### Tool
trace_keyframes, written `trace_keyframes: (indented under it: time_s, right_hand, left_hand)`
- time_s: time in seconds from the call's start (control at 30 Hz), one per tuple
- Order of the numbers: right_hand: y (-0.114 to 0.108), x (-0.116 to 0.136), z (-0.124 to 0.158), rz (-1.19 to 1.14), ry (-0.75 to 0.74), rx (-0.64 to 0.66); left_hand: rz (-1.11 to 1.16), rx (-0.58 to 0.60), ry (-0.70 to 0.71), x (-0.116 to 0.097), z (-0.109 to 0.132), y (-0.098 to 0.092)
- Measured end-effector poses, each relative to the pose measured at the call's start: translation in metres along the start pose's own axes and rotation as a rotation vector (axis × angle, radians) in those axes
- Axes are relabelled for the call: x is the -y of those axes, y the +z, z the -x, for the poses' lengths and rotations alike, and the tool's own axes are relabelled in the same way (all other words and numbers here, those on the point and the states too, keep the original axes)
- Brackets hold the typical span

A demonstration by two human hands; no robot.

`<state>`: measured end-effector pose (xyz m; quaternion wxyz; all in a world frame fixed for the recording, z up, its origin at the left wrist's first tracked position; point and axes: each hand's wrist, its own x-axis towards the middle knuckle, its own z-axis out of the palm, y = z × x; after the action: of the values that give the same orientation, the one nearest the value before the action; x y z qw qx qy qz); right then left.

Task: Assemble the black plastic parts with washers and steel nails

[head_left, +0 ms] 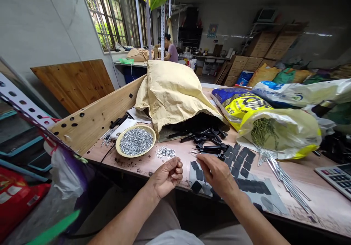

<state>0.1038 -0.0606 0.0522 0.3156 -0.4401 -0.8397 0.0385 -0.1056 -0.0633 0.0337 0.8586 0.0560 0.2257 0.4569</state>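
My left hand [166,177] pinches a small metal ring [178,161] between thumb and fingertips. My right hand [216,174] holds a thin metal rod [196,153] in its fingers, just above a grey sheet with black rubber pads [241,168]. Loose silver washers [166,152] lie in a small heap near my left hand. Many more fill a round tan dish [136,141]. Black plastic pieces [205,138] spill from under a brown paper sack [172,98]. Long steel rods [287,181] lie at the right.
A yellow plastic bag of greenish nails [276,133] and other printed sacks crowd the table's far right. A calculator [336,177] sits at the right edge. A wooden side board [95,119] bounds the table's left. A co-worker [171,51] sits at a far bench.
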Motion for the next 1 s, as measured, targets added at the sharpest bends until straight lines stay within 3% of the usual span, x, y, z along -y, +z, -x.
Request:
trace_keyframes:
  time_s: [0.1,0.2,0.47,0.67,0.77,0.87,1.0]
  right_hand:
    - [0.002,0.03,0.011,-0.038,0.063,0.071]
    - [0.007,0.045,0.019,-0.028,0.127,0.109]
    - [0.003,0.051,0.031,0.004,0.153,0.082]
    - [0.002,0.053,0.038,0.011,0.121,-0.035]
    - [-0.001,0.054,0.039,-0.007,0.157,-0.017]
    - [-0.006,0.056,0.037,-0.18,0.242,0.056]
    - [-0.008,0.057,0.035,-0.691,0.476,0.237]
  left_hand:
    - [0.003,0.029,-0.001,0.007,0.0,0.003]
    - [-0.052,0.039,0.018,0.012,0.003,0.004]
    - [-0.163,0.036,0.046,0.02,0.009,0.008]
    - [-0.222,0.015,0.059,0.025,0.012,0.016]
    - [-0.276,-0.003,0.084,0.027,0.013,0.02]
    - [-0.403,-0.007,0.158,0.028,0.014,0.022]
    - [-0.566,0.014,0.282,0.03,0.014,0.02]
